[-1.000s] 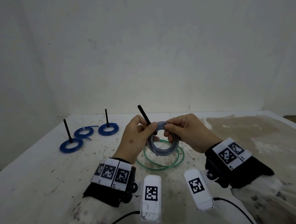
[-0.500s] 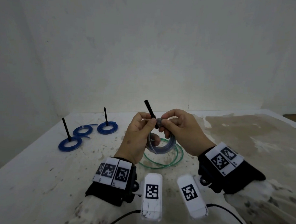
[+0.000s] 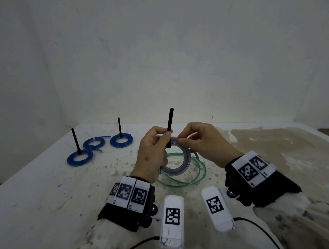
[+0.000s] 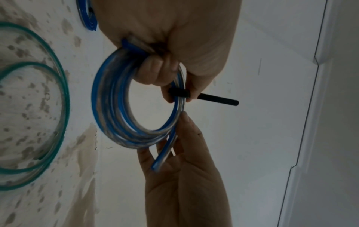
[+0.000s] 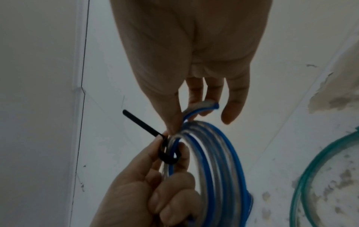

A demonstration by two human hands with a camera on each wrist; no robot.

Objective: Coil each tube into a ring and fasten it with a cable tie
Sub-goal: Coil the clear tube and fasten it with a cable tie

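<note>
With the coiled tube (image 3: 177, 162) and cable tie (image 3: 169, 128) pinched by the left hand (image 3: 151, 154) and the right hand (image 3: 203, 143), the coil could spring loose if either pinch is eased.

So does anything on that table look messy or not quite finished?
One blue ring at the far left has a loose end sticking out and no upright black tie, unlike its two neighbours. The green tube lies loosely coiled, untied.

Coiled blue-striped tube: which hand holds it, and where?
Left hand grips the coiled tube at its top, pinching the black cable tie there; right hand pinches the coil beside the tie.
</note>
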